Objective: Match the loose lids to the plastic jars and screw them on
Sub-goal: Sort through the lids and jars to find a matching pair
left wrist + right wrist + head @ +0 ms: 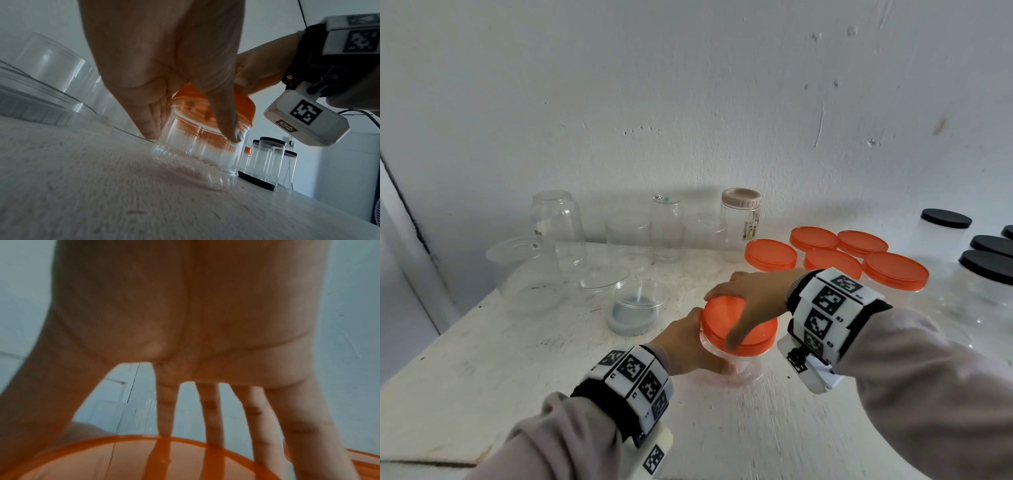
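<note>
A clear plastic jar (736, 365) stands on the white table (482, 359) in front of me, with an orange lid (726, 320) sitting on its mouth. My left hand (688, 346) grips the jar's body from the left; in the left wrist view its fingers (148, 123) and thumb wrap the clear jar (195, 159). My right hand (750, 298) lies over the lid from above, fingers spread round its rim. In the right wrist view the fingers (211, 415) reach down over the far edge of the orange lid (123, 460).
Several orange-lidded jars (893, 270) stand behind my right wrist, black-lidded jars (986, 274) at the far right. Lidless clear jars (558, 226), one beige-lidded jar (741, 212), a grey lid (630, 318) under a clear tub and a clear lid (604, 279) stand at the back left.
</note>
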{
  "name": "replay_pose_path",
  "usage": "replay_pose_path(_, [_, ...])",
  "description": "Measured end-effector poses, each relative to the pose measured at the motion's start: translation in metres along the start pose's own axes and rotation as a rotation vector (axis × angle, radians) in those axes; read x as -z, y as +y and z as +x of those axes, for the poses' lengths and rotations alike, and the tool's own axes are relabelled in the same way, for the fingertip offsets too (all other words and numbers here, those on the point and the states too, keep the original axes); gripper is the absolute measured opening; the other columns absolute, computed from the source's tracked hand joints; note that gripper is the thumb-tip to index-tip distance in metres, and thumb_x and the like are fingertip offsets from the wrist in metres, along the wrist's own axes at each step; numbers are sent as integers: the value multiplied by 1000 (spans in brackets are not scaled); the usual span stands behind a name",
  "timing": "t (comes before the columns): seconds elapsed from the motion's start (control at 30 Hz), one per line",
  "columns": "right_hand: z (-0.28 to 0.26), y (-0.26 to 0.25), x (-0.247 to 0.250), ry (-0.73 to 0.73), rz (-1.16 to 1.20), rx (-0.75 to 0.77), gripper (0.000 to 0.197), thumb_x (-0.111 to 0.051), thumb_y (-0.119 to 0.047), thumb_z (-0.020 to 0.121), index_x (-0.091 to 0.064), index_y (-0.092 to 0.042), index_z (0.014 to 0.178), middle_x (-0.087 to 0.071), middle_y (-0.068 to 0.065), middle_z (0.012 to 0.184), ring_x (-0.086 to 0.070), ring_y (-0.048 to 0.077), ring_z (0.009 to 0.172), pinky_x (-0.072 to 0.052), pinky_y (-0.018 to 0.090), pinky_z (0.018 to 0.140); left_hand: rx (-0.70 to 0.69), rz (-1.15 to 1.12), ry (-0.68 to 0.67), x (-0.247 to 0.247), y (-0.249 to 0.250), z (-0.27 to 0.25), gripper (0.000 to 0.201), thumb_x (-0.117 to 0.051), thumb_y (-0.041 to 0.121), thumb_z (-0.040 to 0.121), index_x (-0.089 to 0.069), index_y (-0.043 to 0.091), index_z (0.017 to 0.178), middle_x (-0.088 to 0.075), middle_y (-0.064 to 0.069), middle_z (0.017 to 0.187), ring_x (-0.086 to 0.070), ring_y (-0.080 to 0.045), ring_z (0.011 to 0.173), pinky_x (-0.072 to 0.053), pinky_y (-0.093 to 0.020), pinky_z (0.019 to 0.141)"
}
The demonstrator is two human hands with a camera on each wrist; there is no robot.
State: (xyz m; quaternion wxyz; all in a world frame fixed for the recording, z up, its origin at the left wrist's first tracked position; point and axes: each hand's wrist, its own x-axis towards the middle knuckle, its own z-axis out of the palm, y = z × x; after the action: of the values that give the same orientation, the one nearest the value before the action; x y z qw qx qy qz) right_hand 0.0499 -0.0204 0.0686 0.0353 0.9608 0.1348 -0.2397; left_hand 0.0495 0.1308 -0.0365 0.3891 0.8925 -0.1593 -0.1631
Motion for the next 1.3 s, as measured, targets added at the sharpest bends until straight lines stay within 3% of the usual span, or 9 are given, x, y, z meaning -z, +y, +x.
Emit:
replay_pose_path(0.17, [3, -4, -6, 77, 23, -81, 96, -55, -84, 63, -24, -43, 144, -38, -3, 137, -42, 11, 61, -49, 38, 77, 3, -5, 7, 0, -1, 1, 92, -87, 37, 63, -34, 20, 136, -55, 3, 127, -52, -15, 113, -41, -30, 97])
replay_pose_path(0.33, [0, 3, -1, -25, 31, -8, 101, -74, -65, 64, -12, -54, 144, -27, -9, 147, -42, 24, 126, -39, 43, 96, 0, 3, 7, -1, -2, 2, 96, -86, 40, 62, -30, 21, 138, -53, 3, 131, -51, -16, 116, -42, -30, 97])
replay_pose_path(0.43, [1, 5, 0, -27, 43, 15, 94, -74, -61, 66, -17, -56, 141, -28, -12, 144, -34, 25, 132, -39, 43, 96, -8, 6, 17, -1, -2, 3, 97, -86, 40, 62, -30, 21, 138, -52, 4, 130, -51, -14, 112, -42, -27, 94])
replay_pose_path(0.63, [5, 2, -10, 72, 45, -66, 100, -56, -86, 60, -21, -44, 144, -35, -5, 139, -45, 9, 65, -48, 39, 82, -8, -26, 5, -2, -3, 3, 96, -87, 41, 60, -32, 21, 137, -54, 6, 125, -50, -12, 106, -40, -27, 92])
replay_pose_path(0.7, [6, 3, -9, 53, 33, -81, 105, -57, -86, 59, -14, -46, 146, -32, -4, 145, -55, 18, 91, -46, 44, 93, -7, -24, 7, -2, -3, 3, 97, -87, 41, 60, -31, 21, 138, -53, 5, 126, -50, -13, 107, -40, -27, 93])
replay_pose_path(0.8, [4, 6, -4, -23, 38, -15, 104, -71, -71, 62, -8, -54, 144, -23, -10, 150, -34, 26, 134, -37, 47, 100, -3, -6, 15, -2, -3, 3, 99, -86, 42, 61, -29, 21, 139, -52, 3, 131, -50, -15, 114, -41, -29, 96])
replay_pose_path(0.9, [4, 7, -3, -28, 61, 41, 94, -75, -59, 67, -17, -58, 141, -27, -14, 144, -33, 25, 133, -38, 43, 95, -5, 7, 17, -2, -3, 3, 100, -86, 42, 60, -29, 21, 140, -51, 3, 132, -51, -17, 116, -43, -29, 97])
replay_pose_path(1.1, [8, 6, -11, 62, 45, -22, 97, -63, -81, 59, -22, -50, 141, -33, -9, 138, -47, 22, 108, -46, 43, 86, -1, -11, 2, -2, -2, 3, 98, -86, 40, 62, -30, 20, 139, -52, 3, 130, -51, -18, 116, -42, -33, 100])
replay_pose_path(1.3, [6, 7, -10, 14, 24, 14, 103, -73, -69, 60, -14, -53, 143, -26, -10, 146, -33, 27, 133, -38, 53, 101, -2, -15, 6, -2, -1, 2, 98, -86, 40, 61, -29, 21, 139, -51, 3, 132, -50, -18, 118, -43, -34, 101])
